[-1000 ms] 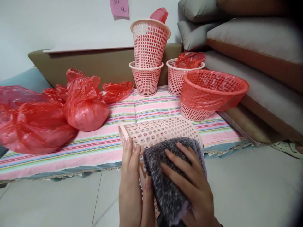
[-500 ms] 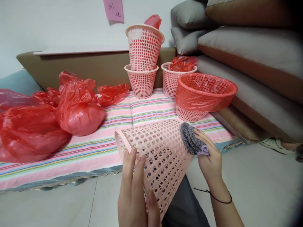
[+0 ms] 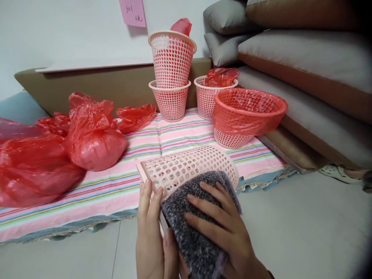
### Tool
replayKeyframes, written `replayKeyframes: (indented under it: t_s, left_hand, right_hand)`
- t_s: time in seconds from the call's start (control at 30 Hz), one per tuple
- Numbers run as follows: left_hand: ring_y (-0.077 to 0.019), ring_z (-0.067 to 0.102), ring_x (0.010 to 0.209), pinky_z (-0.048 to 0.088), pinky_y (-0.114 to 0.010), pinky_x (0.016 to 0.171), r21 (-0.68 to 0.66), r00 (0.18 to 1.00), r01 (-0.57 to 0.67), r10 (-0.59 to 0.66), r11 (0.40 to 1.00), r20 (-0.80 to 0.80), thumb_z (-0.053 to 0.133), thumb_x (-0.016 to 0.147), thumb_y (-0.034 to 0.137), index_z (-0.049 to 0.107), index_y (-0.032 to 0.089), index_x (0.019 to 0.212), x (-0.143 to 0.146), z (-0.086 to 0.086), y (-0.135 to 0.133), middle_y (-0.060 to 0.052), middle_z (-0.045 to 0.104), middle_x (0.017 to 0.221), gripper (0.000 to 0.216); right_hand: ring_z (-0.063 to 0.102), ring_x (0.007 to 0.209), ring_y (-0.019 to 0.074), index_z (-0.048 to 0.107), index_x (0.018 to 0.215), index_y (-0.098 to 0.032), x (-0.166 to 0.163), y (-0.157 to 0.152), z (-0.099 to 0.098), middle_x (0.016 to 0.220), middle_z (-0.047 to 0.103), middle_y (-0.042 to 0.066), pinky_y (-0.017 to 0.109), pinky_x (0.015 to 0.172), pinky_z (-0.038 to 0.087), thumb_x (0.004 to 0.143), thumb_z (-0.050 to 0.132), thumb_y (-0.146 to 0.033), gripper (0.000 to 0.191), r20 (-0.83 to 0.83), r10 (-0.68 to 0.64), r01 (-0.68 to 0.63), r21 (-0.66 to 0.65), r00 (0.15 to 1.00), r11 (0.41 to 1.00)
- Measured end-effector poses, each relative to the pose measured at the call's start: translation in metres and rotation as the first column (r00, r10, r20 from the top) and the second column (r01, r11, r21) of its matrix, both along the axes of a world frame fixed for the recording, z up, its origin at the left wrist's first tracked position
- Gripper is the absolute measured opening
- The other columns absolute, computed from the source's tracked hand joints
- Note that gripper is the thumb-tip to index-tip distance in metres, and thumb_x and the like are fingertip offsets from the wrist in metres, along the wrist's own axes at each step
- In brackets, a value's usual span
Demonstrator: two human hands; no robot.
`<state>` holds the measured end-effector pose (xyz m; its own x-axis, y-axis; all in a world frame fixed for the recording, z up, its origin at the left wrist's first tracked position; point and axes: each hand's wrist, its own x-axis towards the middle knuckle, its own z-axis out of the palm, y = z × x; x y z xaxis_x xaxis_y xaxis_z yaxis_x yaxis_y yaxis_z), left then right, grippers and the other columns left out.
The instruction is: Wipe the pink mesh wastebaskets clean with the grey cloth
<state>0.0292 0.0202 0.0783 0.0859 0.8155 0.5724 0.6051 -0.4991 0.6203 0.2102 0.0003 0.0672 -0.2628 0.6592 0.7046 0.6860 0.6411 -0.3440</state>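
Pink basket (image 3: 188, 162) is being clasped at the rim by left hand (image 3: 149, 236), flat-fingered right hand (image 3: 226, 236) pressing grey cloth (image 3: 186, 209) down, best kept even

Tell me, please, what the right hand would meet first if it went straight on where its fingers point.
Past the grey cloth under it, the right hand would likely meet bare lattice of the pink basket first; the left hand seems just aside.

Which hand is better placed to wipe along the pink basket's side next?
Right, probably: the right hand lies flat on the grey cloth covering the pink basket, while the left hand holds it near the rim.
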Motion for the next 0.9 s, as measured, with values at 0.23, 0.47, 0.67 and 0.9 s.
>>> replayKeyframes:
  t_s: [0.23, 0.47, 0.67, 0.9]
  left_hand:
    - [-0.0164, 0.022, 0.156, 0.031, -0.033, 0.123, -0.032, 1.000, 0.009, -0.009, 0.999, 0.009, 0.036, 0.106, 0.025, 0.035, 0.041, 0.155, 0.003, 0.002, 0.003, 0.006, 0.022, 0.171, 0.052]
    - [-0.0181, 0.022, 0.156, 0.019, -0.036, 0.127, -0.018, 0.994, 0.100, -0.099, 0.995, 0.047, 0.036, 0.106, 0.031, 0.045, 0.037, 0.149, -0.009, 0.010, 0.023, 0.004, 0.026, 0.169, 0.045]
    - [-0.0198, 0.022, 0.156, 0.018, -0.038, 0.127, -0.037, 0.977, 0.191, -0.187, 0.981, 0.102, 0.039, 0.105, 0.038, 0.051, 0.039, 0.141, -0.019, 0.011, 0.035, 0.006, 0.030, 0.168, 0.038]
    - [-0.0231, 0.017, 0.158, 0.012, -0.046, 0.129, -0.071, 0.967, 0.175, -0.158, 0.982, 0.200, 0.044, 0.102, 0.041, 0.058, 0.038, 0.134, -0.027, 0.003, 0.038, 0.006, 0.029, 0.168, 0.035]
  right_hand:
    - [0.050, 0.140, 0.0272, 0.063, 0.134, -0.029, 0.071, 0.028, -0.045, 0.141, 0.064, 0.005, 0.055, 0.116, 0.039, 0.088, 0.045, -0.011, 0.053, -0.190, -0.349, 0.341, -0.075, 0.918, 0.937]
    - [0.064, 0.124, 0.0278, 0.071, 0.126, -0.028, 0.089, 0.021, -0.051, 0.130, 0.071, 0.007, 0.055, 0.109, 0.048, 0.085, 0.051, -0.008, 0.049, -0.446, -0.470, 0.456, -0.147, 0.761, 0.878]
    - [0.049, 0.142, 0.0285, 0.065, 0.135, -0.027, 0.039, 0.004, -0.006, 0.144, 0.062, 0.003, 0.052, 0.122, 0.033, 0.099, 0.045, -0.026, 0.040, -0.280, -0.250, 0.264, 0.013, 0.927, 0.964]
    - [0.042, 0.146, 0.0232, 0.064, 0.133, -0.025, 0.001, 0.002, -0.007, 0.144, 0.063, -0.001, 0.045, 0.128, 0.021, 0.107, 0.029, -0.036, 0.045, 0.002, -0.073, 0.073, 0.047, 0.997, 0.996]
